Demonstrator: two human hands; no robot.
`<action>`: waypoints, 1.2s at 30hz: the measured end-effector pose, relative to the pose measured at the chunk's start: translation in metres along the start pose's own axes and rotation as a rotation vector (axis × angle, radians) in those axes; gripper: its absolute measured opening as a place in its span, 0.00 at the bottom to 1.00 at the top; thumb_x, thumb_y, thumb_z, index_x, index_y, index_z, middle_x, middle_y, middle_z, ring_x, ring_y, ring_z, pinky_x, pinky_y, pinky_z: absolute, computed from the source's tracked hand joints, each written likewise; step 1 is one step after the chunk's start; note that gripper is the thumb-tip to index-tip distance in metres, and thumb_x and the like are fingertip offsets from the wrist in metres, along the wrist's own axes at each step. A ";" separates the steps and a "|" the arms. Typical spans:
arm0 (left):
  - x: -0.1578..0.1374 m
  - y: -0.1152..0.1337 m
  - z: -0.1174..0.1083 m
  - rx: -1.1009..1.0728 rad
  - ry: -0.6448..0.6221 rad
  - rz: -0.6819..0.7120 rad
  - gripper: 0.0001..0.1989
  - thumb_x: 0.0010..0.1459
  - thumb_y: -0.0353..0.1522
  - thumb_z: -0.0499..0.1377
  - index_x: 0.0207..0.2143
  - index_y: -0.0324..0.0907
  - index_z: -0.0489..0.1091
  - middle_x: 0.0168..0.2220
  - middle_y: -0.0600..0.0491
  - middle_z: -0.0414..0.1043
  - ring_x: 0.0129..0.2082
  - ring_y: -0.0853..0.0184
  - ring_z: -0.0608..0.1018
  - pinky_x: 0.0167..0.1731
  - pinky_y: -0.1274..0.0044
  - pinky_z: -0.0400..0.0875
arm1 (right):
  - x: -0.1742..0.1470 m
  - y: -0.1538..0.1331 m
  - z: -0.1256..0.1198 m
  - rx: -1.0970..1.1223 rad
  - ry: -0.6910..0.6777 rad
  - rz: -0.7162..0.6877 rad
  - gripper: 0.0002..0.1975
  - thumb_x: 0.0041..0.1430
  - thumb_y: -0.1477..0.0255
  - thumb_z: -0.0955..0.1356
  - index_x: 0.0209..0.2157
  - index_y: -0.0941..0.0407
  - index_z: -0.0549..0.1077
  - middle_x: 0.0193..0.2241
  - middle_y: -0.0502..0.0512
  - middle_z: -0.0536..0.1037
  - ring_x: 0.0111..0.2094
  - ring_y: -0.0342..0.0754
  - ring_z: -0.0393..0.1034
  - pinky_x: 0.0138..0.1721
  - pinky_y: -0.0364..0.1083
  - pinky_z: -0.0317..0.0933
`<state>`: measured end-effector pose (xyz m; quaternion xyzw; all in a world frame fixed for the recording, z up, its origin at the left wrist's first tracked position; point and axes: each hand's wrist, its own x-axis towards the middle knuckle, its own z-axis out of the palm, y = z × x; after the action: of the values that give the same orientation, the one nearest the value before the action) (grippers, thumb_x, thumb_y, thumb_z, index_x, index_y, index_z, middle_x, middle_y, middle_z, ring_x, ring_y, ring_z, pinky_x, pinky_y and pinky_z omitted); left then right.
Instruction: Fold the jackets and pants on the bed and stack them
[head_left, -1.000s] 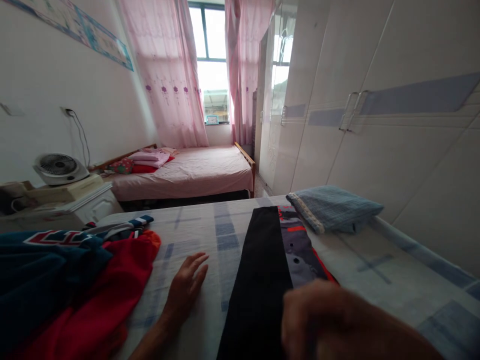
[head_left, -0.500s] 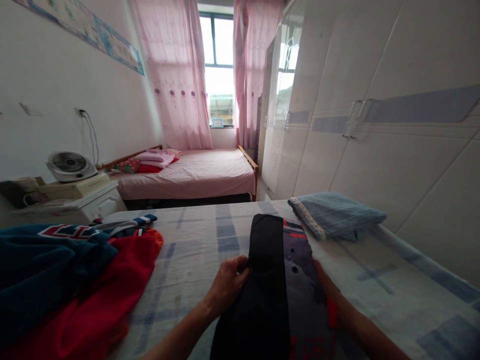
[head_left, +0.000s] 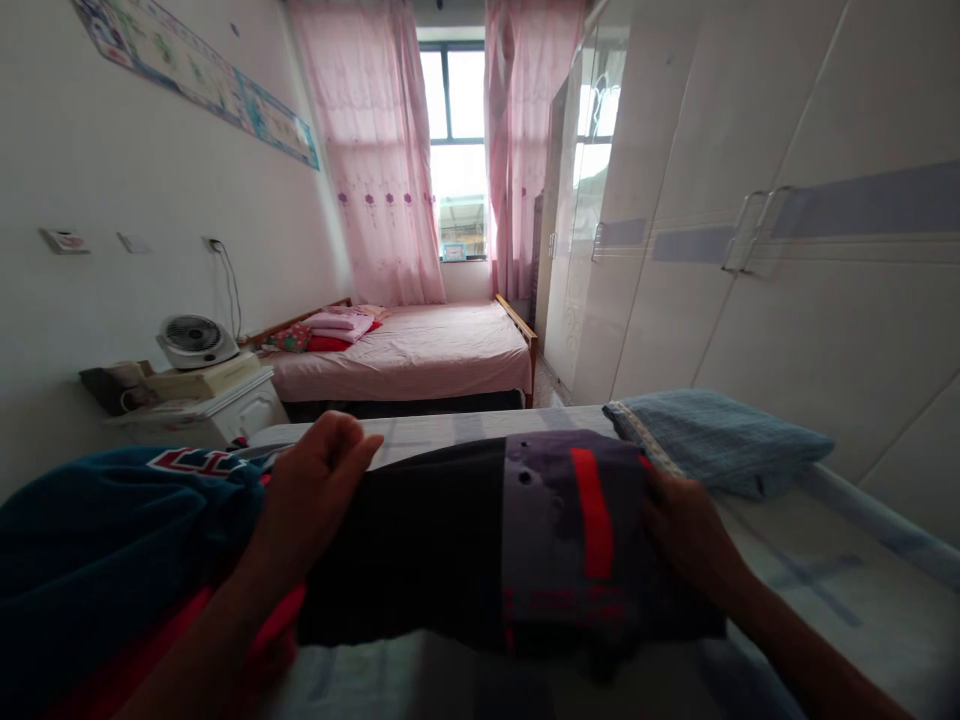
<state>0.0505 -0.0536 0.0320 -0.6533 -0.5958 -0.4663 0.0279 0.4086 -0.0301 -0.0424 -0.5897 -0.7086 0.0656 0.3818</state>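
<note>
A black and grey garment [head_left: 427, 540] with a red stripe is stretched sideways between my hands above the near bed. Its exact kind does not show. My left hand [head_left: 315, 480] is closed at its upper left edge, fingers curled and thumb pointing right. At the right end, my right hand [head_left: 686, 530] grips the grey, patterned side, its fingertips partly hidden by the cloth. Under and beside my left forearm lies a pile of clothes, with a dark teal garment [head_left: 112, 540] bearing lettering and a red garment [head_left: 172, 640].
A folded blue cloth [head_left: 720, 435] lies at the far right of the near bed [head_left: 795, 590]. Beyond stands a pink-covered bed [head_left: 420, 350]. A small fan [head_left: 196, 340] sits on a white nightstand [head_left: 247, 405] at left. White wardrobes [head_left: 675, 320] line the right wall.
The black and grey garment has gone from a narrow upright fold to spread out sideways. My left hand has moved left and up, my right hand slightly right. The view has shifted left.
</note>
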 end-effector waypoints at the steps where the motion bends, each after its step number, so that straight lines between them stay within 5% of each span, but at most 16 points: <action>1: -0.006 -0.018 -0.004 0.069 -0.001 0.009 0.13 0.56 0.41 0.55 0.26 0.44 0.59 0.19 0.62 0.58 0.19 0.72 0.63 0.23 0.80 0.56 | 0.002 0.007 -0.005 -0.062 0.004 0.018 0.20 0.59 0.57 0.59 0.34 0.54 0.75 0.27 0.53 0.78 0.28 0.51 0.72 0.29 0.46 0.62; 5: -0.039 -0.074 0.000 0.308 -0.110 -0.010 0.13 0.58 0.43 0.51 0.28 0.44 0.63 0.23 0.58 0.65 0.22 0.68 0.70 0.25 0.77 0.59 | 0.000 0.054 -0.016 -0.440 0.046 0.192 0.21 0.59 0.59 0.54 0.32 0.54 0.73 0.24 0.57 0.77 0.26 0.54 0.72 0.28 0.48 0.58; 8: -0.049 -0.086 0.007 0.417 -0.312 -0.073 0.15 0.61 0.42 0.48 0.32 0.44 0.68 0.32 0.53 0.72 0.30 0.64 0.75 0.29 0.75 0.62 | -0.006 0.078 -0.012 -0.423 -0.063 0.166 0.18 0.58 0.62 0.55 0.32 0.54 0.72 0.29 0.56 0.77 0.29 0.53 0.72 0.31 0.48 0.60; 12: -0.036 -0.066 0.027 0.390 -0.373 0.060 0.17 0.62 0.41 0.48 0.45 0.43 0.70 0.47 0.49 0.70 0.46 0.59 0.73 0.44 0.72 0.65 | -0.004 0.064 0.009 -0.164 -0.138 0.035 0.19 0.58 0.63 0.56 0.42 0.56 0.72 0.44 0.57 0.75 0.43 0.51 0.71 0.45 0.48 0.61; 15: -0.024 -0.044 0.054 0.395 -0.460 0.134 0.19 0.61 0.39 0.51 0.50 0.42 0.68 0.50 0.47 0.68 0.51 0.58 0.70 0.49 0.71 0.64 | 0.003 0.047 0.028 -0.030 -0.187 0.095 0.21 0.58 0.64 0.56 0.43 0.57 0.73 0.43 0.58 0.76 0.45 0.52 0.71 0.48 0.49 0.61; 19: -0.027 -0.032 0.086 0.405 -0.668 0.127 0.11 0.60 0.33 0.51 0.36 0.43 0.73 0.38 0.49 0.73 0.38 0.60 0.76 0.37 0.72 0.69 | 0.007 0.045 0.039 0.026 -0.249 0.213 0.21 0.57 0.63 0.56 0.40 0.57 0.75 0.39 0.58 0.78 0.44 0.54 0.72 0.45 0.50 0.64; 22: -0.036 -0.031 0.094 0.389 -0.679 0.141 0.13 0.61 0.31 0.49 0.31 0.42 0.73 0.35 0.49 0.73 0.37 0.62 0.76 0.36 0.73 0.69 | -0.002 0.039 0.035 0.019 -0.191 0.169 0.21 0.58 0.62 0.56 0.42 0.57 0.73 0.43 0.59 0.76 0.46 0.54 0.70 0.48 0.51 0.62; 26: -0.039 -0.023 0.096 0.237 -0.625 0.195 0.20 0.60 0.42 0.52 0.53 0.45 0.65 0.55 0.48 0.65 0.53 0.61 0.68 0.52 0.71 0.63 | -0.035 0.007 0.029 -0.038 -0.006 -0.037 0.15 0.60 0.65 0.57 0.41 0.55 0.70 0.42 0.59 0.74 0.46 0.53 0.69 0.48 0.51 0.60; 29: -0.040 -0.011 0.105 0.112 -0.667 0.343 0.34 0.52 0.47 0.60 0.59 0.45 0.58 0.61 0.45 0.57 0.59 0.56 0.62 0.57 0.66 0.57 | -0.070 -0.014 0.036 -0.062 -0.356 -0.134 0.12 0.60 0.70 0.57 0.34 0.52 0.71 0.32 0.53 0.77 0.34 0.49 0.73 0.35 0.45 0.63; 32: -0.045 0.000 0.121 0.116 -0.749 0.410 0.20 0.53 0.39 0.61 0.49 0.45 0.69 0.51 0.47 0.68 0.50 0.56 0.69 0.50 0.65 0.64 | -0.096 -0.009 0.048 -0.219 -0.689 -0.079 0.11 0.55 0.74 0.59 0.27 0.53 0.72 0.24 0.54 0.78 0.25 0.52 0.74 0.23 0.43 0.59; 34: -0.049 0.004 0.132 0.128 -0.767 0.382 0.07 0.56 0.31 0.56 0.36 0.42 0.73 0.40 0.48 0.73 0.42 0.58 0.73 0.44 0.66 0.66 | -0.104 0.003 0.053 -0.273 -0.715 -0.014 0.13 0.54 0.74 0.59 0.25 0.54 0.73 0.22 0.56 0.78 0.24 0.54 0.74 0.23 0.44 0.60; 36: -0.049 0.006 0.140 0.112 -0.739 0.333 0.09 0.57 0.27 0.52 0.28 0.40 0.72 0.35 0.47 0.73 0.39 0.58 0.73 0.40 0.67 0.66 | -0.103 0.015 0.052 -0.205 -0.632 0.005 0.15 0.54 0.75 0.58 0.31 0.54 0.75 0.27 0.58 0.79 0.30 0.54 0.75 0.30 0.46 0.65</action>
<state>0.1428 -0.0096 -0.0756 -0.8617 -0.4765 -0.1563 -0.0773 0.3893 -0.0983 -0.1344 -0.5772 -0.7935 0.1746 0.0814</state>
